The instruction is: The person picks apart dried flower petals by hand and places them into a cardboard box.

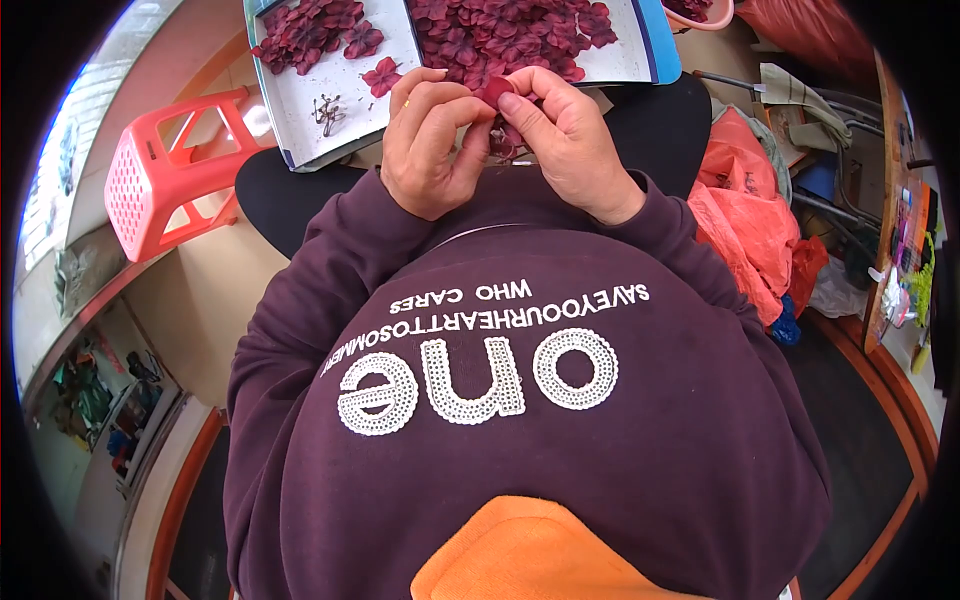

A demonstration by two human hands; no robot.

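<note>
Close to my chest, my left hand (435, 140) and my right hand (575, 135) meet fingertip to fingertip. Both pinch a dark red artificial flower (498, 91), whose lower part hangs partly hidden between the fingers. Just beyond them lies a shallow white tray (300, 135) with a blue edge, split by a divider. Its right side holds a heap of dark red fabric flowers (490, 38). On its left side are a smaller pile of flowers (305, 38), a single flower (381, 77) and a small bunch of thin dark stems (327, 114).
A pink plastic stool (140, 185) stands at the left. Red plastic bags (740, 190) are heaped at the right, near a metal frame (840, 210). A pink basin (712, 18) with more flowers sits at the far right of the tray. Orange cloth (530, 555) shows lowest in view.
</note>
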